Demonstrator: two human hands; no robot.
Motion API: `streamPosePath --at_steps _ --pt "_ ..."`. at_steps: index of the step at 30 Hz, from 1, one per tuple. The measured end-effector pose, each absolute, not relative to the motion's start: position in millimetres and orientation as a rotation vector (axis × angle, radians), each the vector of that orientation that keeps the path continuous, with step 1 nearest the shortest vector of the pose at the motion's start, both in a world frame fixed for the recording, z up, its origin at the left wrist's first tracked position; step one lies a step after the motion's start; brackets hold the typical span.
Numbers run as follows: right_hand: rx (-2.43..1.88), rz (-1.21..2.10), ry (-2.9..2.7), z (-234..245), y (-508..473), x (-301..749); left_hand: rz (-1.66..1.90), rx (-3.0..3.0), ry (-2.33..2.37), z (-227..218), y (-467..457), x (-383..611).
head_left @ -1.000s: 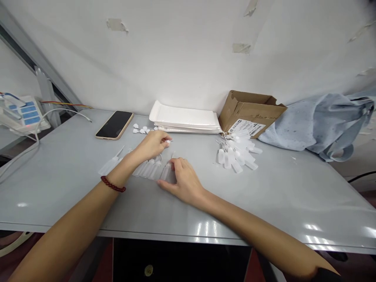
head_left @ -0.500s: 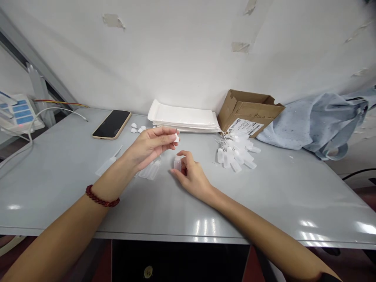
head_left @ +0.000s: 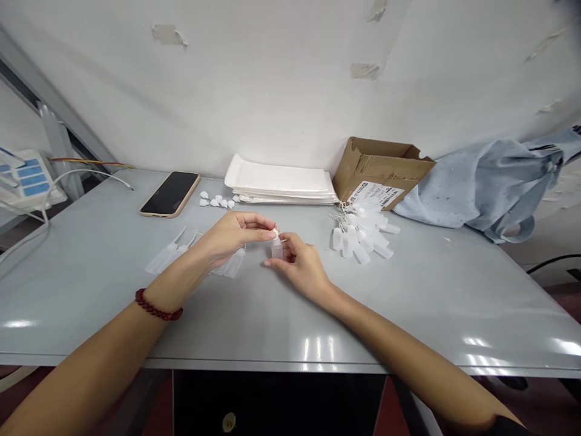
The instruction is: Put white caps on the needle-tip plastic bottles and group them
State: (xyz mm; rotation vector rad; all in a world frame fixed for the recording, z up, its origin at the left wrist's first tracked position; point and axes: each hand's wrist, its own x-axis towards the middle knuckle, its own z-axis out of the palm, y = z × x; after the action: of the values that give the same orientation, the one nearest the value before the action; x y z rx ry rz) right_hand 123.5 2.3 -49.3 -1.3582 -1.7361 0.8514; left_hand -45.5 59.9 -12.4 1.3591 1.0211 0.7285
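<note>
My right hand (head_left: 303, 263) grips a small translucent plastic bottle (head_left: 276, 248) upright just above the grey table (head_left: 408, 303). My left hand (head_left: 231, 235), with a dark red bead bracelet on its wrist, pinches a small white cap (head_left: 275, 232) right at the bottle's top. Under and left of my left hand lie several more translucent bottles (head_left: 229, 264). A pile of capped bottles (head_left: 361, 236) sits to the right. Several loose white caps (head_left: 218, 201) lie farther back.
A phone (head_left: 170, 193) lies face up at the back left. A stack of white padded envelopes (head_left: 279, 180) and an open cardboard box (head_left: 381, 172) stand against the wall. A light blue cloth bag (head_left: 490, 184) is at the right. Cables and a device (head_left: 27, 178) sit at the far left.
My right hand picked a bottle from the row and stood it up. My left hand lifted a cap, then brought it down onto the bottle's top.
</note>
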Motion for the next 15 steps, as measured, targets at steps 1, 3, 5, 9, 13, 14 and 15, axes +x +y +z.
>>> streamPosePath --at_steps 1,3,5,9,13,14,15 --pt "-1.374 0.819 -1.742 -49.3 2.9 125.5 0.721 1.369 1.019 -13.1 59.7 -45.1" --pt "-1.398 0.721 -1.791 -49.0 4.0 130.5 0.715 1.387 1.001 -13.4 58.4 -43.6" --pt "-1.395 0.568 -1.912 -48.1 4.6 136.2 0.723 1.393 0.986 -12.8 56.6 -41.6" --pt "-1.374 0.099 -2.269 -41.8 4.4 147.5 0.779 1.423 0.999 -9.9 52.2 -37.2" --pt "-1.361 -0.202 -2.466 -31.1 3.6 154.8 0.824 1.486 1.038 -7.4 47.0 -32.4" --pt "-1.365 -0.223 -2.492 -29.0 3.5 155.5 0.826 1.493 1.042 -7.1 45.8 -31.3" --pt "-1.373 -0.232 -2.513 -27.4 3.5 156.0 0.828 1.499 1.043 -6.9 44.6 -30.4"
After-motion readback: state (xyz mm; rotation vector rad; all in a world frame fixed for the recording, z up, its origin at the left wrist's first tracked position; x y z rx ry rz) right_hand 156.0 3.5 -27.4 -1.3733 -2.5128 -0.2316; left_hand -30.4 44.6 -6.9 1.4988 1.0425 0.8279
